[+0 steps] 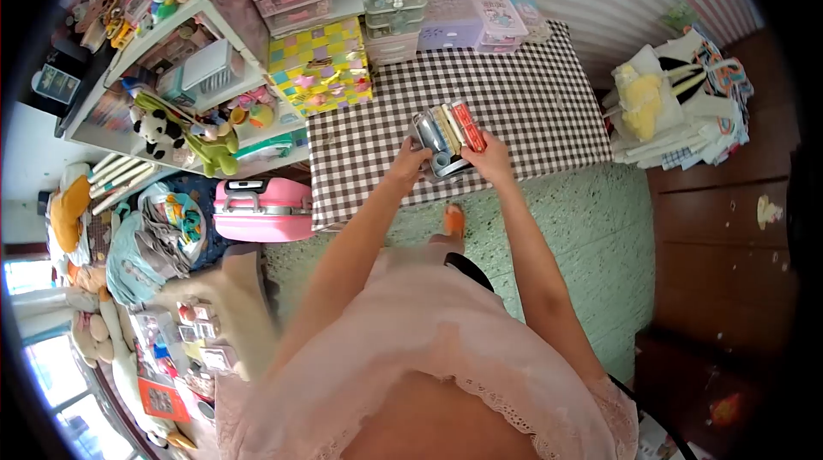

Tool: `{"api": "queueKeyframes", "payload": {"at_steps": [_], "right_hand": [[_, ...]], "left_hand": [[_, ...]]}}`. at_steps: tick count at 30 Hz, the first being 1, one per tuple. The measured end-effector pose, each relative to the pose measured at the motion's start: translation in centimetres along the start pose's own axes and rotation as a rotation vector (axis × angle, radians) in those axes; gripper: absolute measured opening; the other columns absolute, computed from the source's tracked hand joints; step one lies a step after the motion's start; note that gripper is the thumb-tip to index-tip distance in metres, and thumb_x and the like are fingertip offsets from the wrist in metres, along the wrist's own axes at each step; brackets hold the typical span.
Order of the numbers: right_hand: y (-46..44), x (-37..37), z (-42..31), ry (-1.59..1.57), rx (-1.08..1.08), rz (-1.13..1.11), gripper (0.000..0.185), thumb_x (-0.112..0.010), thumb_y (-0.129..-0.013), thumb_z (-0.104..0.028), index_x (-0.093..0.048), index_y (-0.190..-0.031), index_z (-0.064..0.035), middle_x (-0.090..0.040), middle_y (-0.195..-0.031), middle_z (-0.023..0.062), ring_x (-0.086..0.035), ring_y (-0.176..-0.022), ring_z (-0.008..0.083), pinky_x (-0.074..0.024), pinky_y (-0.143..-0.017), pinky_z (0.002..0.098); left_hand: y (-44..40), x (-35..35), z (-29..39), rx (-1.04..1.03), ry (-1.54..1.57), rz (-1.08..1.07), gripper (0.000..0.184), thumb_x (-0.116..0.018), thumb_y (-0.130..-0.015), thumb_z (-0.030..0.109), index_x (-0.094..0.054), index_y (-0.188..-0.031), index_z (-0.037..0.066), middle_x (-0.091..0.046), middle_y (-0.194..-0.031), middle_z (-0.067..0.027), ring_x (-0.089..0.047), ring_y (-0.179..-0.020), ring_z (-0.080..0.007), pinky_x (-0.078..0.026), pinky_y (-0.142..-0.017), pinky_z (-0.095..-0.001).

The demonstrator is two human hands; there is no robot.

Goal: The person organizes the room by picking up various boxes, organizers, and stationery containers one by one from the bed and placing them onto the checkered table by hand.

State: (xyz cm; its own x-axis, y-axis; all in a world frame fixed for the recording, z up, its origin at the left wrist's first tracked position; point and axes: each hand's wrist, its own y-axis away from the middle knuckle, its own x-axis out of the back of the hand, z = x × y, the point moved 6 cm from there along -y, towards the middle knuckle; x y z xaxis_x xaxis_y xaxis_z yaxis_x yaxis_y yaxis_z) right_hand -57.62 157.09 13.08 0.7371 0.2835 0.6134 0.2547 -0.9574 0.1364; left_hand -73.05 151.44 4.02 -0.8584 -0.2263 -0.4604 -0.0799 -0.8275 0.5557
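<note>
One grey container, holding slim cream pieces and a red piece, is at our twelve o'clock over black-and-white checked cloth; our left hand grasps its side, our right hand the red piece. From the container, bare cloth spreads at two, its near edge at six.

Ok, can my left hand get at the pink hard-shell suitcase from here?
Probably yes, though your left hand is holding the small filled container; nothing seems to block the way across the brown-and-white checked cloth to the suitcase.
</note>
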Motion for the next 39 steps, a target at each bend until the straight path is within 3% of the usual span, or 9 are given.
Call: {"api": "queueKeyframes", "payload": {"at_steps": [4, 8, 15, 22, 23, 26, 30, 36, 39], "right_hand": [[-4.2, 0.0, 2.5, 0.117, 0.155, -0.068, 0.03, -0.063, -0.064, -0.022, -0.053, -0.083, -0.0018, -0.057, -0.075, 0.0119, -0.056, -0.067, 0.0244, -0.0443, -0.062, 0.0334], [-5.9, 0.6, 3.4, 0.165, 0.215, -0.16, 0.034, -0.064, -0.061, -0.021, -0.05, -0.084, -0.0011, -0.049, -0.084, 0.0135, -0.052, -0.077, 0.0292, -0.0432, -0.067, 0.0381], [-6.0, 0.6, 1.6, 0.452, 0.259, -0.297, 0.045, -0.066, -0.059, -0.025, -0.046, -0.089, 0.0015, -0.046, -0.092, 0.0139, -0.05, -0.086, 0.0302, -0.0448, -0.07, 0.0394], [-6.7, -0.4, 3.3, 0.417, 0.287, -0.342, 0.053, -0.067, -0.061, -0.022, -0.042, -0.1, 0.0023, -0.048, -0.095, 0.0153, -0.054, -0.083, 0.029, -0.0456, -0.071, 0.0367], [-7.0, -0.8, 4.3, 0.185, 0.286, -0.382, 0.056, -0.067, -0.062, -0.021, -0.04, -0.105, 0.0028, -0.05, -0.097, 0.0156, -0.054, -0.084, 0.0278, -0.0456, -0.071, 0.035], [-7.2, -1.8, 6.2, -0.204, 0.187, -0.544, 0.058, -0.066, -0.066, -0.02, -0.04, -0.114, 0.0001, -0.056, -0.096, 0.0135, -0.056, -0.084, 0.0214, -0.045, -0.072, 0.0308], [-6.7, -0.8, 6.0, -0.167, 0.084, -0.601, 0.043, -0.063, -0.071, -0.023, -0.05, -0.108, -0.005, -0.059, -0.09, 0.0083, -0.056, -0.08, 0.0166, -0.0434, -0.071, 0.0283], [-8.1, 3.1, 3.9, -0.577, -0.044, -0.56, 0.052, -0.062, -0.074, -0.026, -0.043, -0.116, -0.0033, -0.054, -0.103, 0.0087, -0.052, -0.091, 0.0163, -0.0407, -0.08, 0.0275], [-10.9, 6.5, 0.9, -0.544, 0.107, -0.488, 0.056, -0.063, -0.071, -0.03, -0.043, -0.112, 0.0021, -0.054, -0.1, 0.0121, -0.054, -0.087, 0.0178, -0.045, -0.075, 0.0289]], "left_hand": [[-2.3, -0.7, -1.3, -0.035, -0.032, 0.223, 0.061, -0.057, -0.069, 0.01, -0.028, -0.123, 0.01, -0.047, -0.099, -0.0042, -0.045, -0.088, -0.0162, -0.04, -0.064, -0.0365], [-3.0, -1.4, -2.8, -0.122, -0.016, 0.423, 0.05, -0.057, -0.065, 0.004, -0.047, -0.114, 0.006, -0.052, -0.085, -0.0032, -0.048, -0.067, -0.0115, -0.042, -0.053, -0.0242], [-0.7, -1.9, -1.9, -0.408, -0.352, 0.925, 0.044, -0.061, -0.065, 0.01, -0.053, -0.108, 0.005, -0.051, -0.078, -0.0092, -0.049, -0.081, -0.0208, -0.042, -0.072, -0.0315], [-1.9, -2.7, -3.9, -0.348, -0.196, 0.823, 0.047, -0.057, -0.075, 0.016, -0.044, -0.118, 0.004, -0.047, -0.1, -0.0155, -0.05, -0.088, -0.0229, -0.041, -0.077, -0.0325], [-3.2, -2.1, -5.4, -0.446, -0.129, 0.853, 0.051, -0.056, -0.077, 0.02, -0.04, -0.122, 0.003, -0.046, -0.109, -0.0173, -0.05, -0.091, -0.0215, -0.042, -0.076, -0.0328], [-2.1, -4.3, -3.9, -0.366, -0.092, 0.597, 0.051, -0.057, -0.078, 0.022, -0.039, -0.121, 0.001, -0.05, -0.106, -0.0153, -0.051, -0.089, -0.0186, -0.042, -0.073, -0.0319], [-1.6, -5.1, -3.6, -0.329, -0.012, 0.609, 0.046, -0.058, -0.078, 0.023, -0.042, -0.115, 0.001, -0.056, -0.092, -0.0102, -0.052, -0.082, -0.0168, -0.042, -0.071, -0.0301], [-2.4, -8.4, 2.4, -0.587, -0.171, 0.531, 0.052, -0.057, -0.078, 0.024, -0.039, -0.121, 0.001, -0.052, -0.101, -0.0171, -0.053, -0.087, -0.02, -0.042, -0.075, -0.0306], [-4.1, -9.9, 7.1, -0.665, -0.184, 0.502, 0.048, -0.056, -0.079, 0.025, -0.041, -0.119, 0.001, -0.056, -0.096, -0.0137, -0.053, -0.088, -0.0193, -0.043, -0.071, -0.0305]]}}
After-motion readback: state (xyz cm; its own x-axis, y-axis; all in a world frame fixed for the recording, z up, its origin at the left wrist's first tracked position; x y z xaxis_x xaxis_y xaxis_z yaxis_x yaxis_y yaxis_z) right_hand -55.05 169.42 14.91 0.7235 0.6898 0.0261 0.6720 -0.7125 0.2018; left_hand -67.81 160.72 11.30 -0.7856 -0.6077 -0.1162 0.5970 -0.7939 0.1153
